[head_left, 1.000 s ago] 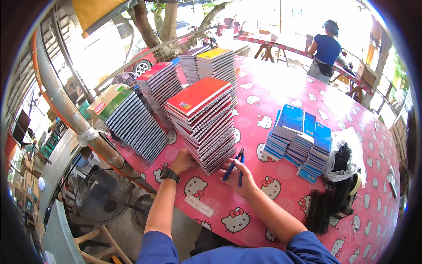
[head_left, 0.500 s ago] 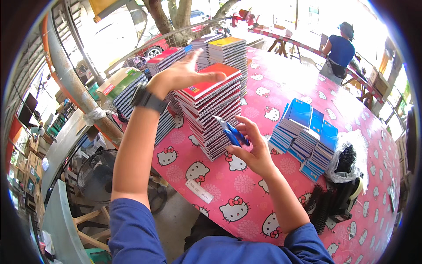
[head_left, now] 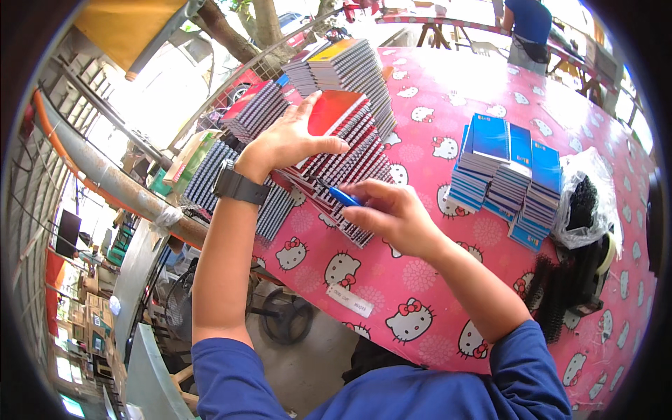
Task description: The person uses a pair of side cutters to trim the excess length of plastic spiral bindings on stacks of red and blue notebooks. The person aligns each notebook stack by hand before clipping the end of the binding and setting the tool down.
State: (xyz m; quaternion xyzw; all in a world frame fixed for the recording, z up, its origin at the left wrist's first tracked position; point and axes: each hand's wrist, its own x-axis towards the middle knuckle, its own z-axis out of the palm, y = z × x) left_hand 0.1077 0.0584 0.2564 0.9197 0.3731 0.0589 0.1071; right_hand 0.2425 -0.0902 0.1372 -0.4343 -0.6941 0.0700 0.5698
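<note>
Open-sided workshop, stacked notebooks [head_left: 360,164], cardboard boxes [head_left: 94,315]

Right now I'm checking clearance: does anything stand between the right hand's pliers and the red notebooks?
Nothing visible does: the pliers in the right hand point toward the red notebooks; the left hand is higher.
</note>
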